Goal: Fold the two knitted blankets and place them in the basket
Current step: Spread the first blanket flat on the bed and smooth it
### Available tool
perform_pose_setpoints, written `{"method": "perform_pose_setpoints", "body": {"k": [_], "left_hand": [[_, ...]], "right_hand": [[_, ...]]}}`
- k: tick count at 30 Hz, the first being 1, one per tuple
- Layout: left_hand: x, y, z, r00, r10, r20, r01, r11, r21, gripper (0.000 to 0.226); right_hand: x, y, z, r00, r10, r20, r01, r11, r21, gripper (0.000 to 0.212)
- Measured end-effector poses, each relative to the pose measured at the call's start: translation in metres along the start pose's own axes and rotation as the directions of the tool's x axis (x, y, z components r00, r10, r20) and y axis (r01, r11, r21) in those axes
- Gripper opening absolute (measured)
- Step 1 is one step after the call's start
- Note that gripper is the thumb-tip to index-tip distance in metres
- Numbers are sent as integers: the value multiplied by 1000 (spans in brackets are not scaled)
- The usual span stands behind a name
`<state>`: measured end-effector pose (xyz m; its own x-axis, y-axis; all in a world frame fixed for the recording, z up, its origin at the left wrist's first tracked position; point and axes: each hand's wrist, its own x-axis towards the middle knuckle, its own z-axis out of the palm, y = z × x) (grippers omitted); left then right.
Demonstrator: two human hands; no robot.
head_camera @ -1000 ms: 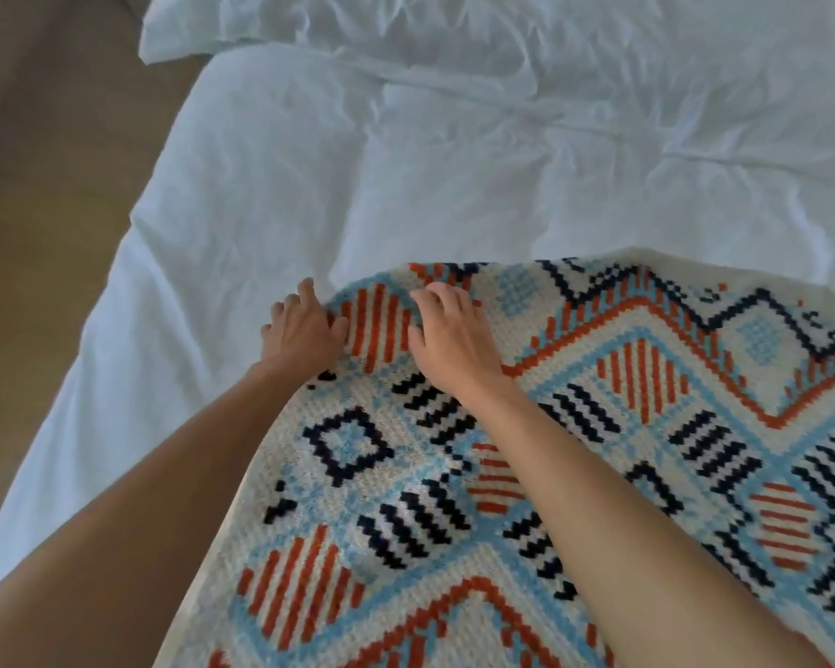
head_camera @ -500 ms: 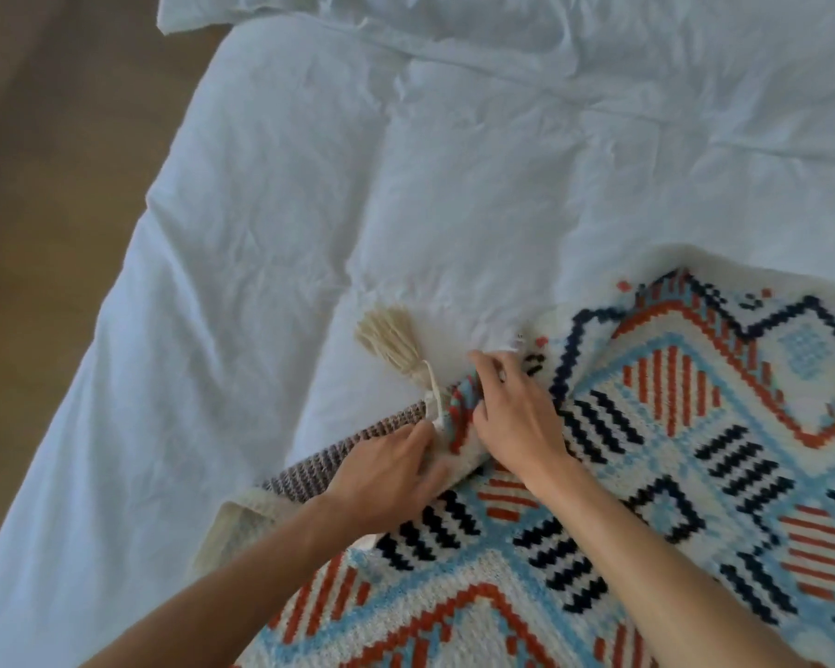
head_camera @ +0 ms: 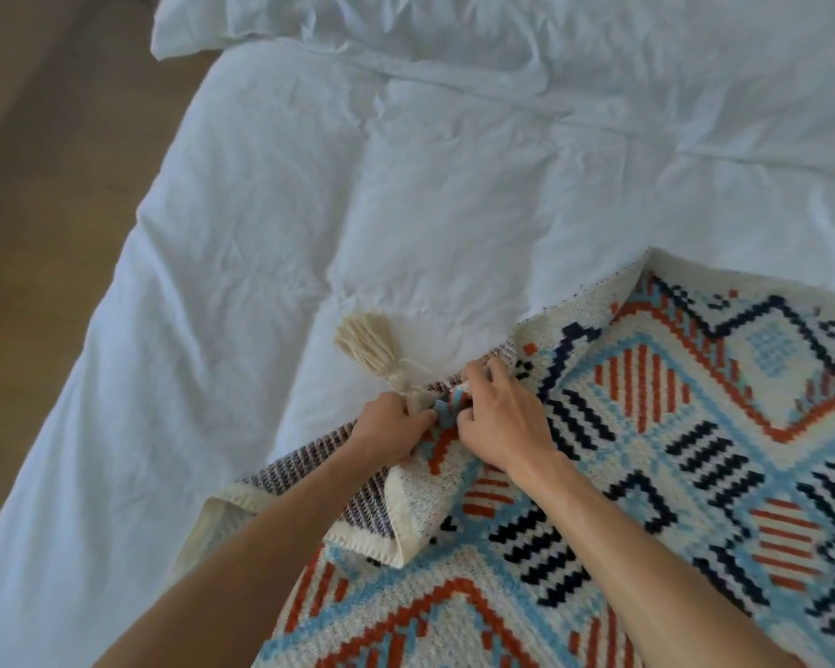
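Observation:
A knitted blanket (head_camera: 647, 474) in cream, orange, light blue and navy lies over the near right part of the bed. Its corner is turned over, showing a striped underside (head_camera: 309, 462). A cream tassel (head_camera: 370, 347) hangs from that corner and rests on the sheet. My left hand (head_camera: 389, 426) pinches the corner just below the tassel. My right hand (head_camera: 502, 417) grips the same corner from the right, fingers curled into the fabric. Only one blanket shows, and no basket is in view.
A white rumpled sheet (head_camera: 406, 185) covers the bed and fills the far and left parts of the view. A white pillow (head_camera: 309, 21) lies at the top. Brown floor (head_camera: 44, 185) runs along the bed's left edge.
Both hands drew the blanket's edge back toward me and folded the corner over, uncovering the tassel and striped underside. Since half a second ago, both hands have closed tighter on the corner.

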<state>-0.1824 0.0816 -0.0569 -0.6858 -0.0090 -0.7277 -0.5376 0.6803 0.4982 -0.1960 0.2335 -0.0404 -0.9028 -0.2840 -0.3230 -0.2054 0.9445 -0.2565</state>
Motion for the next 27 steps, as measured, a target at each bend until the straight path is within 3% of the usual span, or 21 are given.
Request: {"method": "perform_pose_setpoints", "body": {"k": [4, 7, 13, 15, 17, 19, 21, 24, 27], "left_hand": [[3, 2, -16, 999, -8, -34, 1, 977, -212, 23], [15, 0, -48, 974, -52, -222, -38, 924, -381, 24], [72, 25, -153, 769, -128, -626, -250, 842, -479, 17], [87, 35, -188, 695, -112, -711, -275, 872, -406, 19], [100, 34, -211, 670, -70, -739, -236, 924, -302, 16], [112, 27, -218, 741, -60, -669, -168, 948, -271, 19], [120, 19, -211, 830, -36, -556, -122, 962, -244, 40], [125, 3, -183, 872, 140, -469, -102, 989, 107, 51], [128, -17, -155, 893, 320, -317, -158, 882, 444, 50]], "right_hand": [[7, 6, -3, 992, 121, -39, -123, 990, -71, 39], [22, 1, -13, 985, 132, -113, -145, 983, -111, 33], [104, -44, -54, 940, -51, -338, 69, 997, 42, 21], [134, -60, -66, 939, -94, -330, 154, 975, 160, 37], [156, -68, -70, 972, -100, -214, 159, 948, 276, 65], [167, -67, -65, 988, -77, -131, 107, 964, 243, 75], [170, -59, -55, 993, -31, -117, 45, 992, 116, 67], [169, -42, -32, 999, 48, 11, -47, 999, -7, 59], [168, -25, -7, 973, 32, 227, -20, 998, -53, 73]]}}
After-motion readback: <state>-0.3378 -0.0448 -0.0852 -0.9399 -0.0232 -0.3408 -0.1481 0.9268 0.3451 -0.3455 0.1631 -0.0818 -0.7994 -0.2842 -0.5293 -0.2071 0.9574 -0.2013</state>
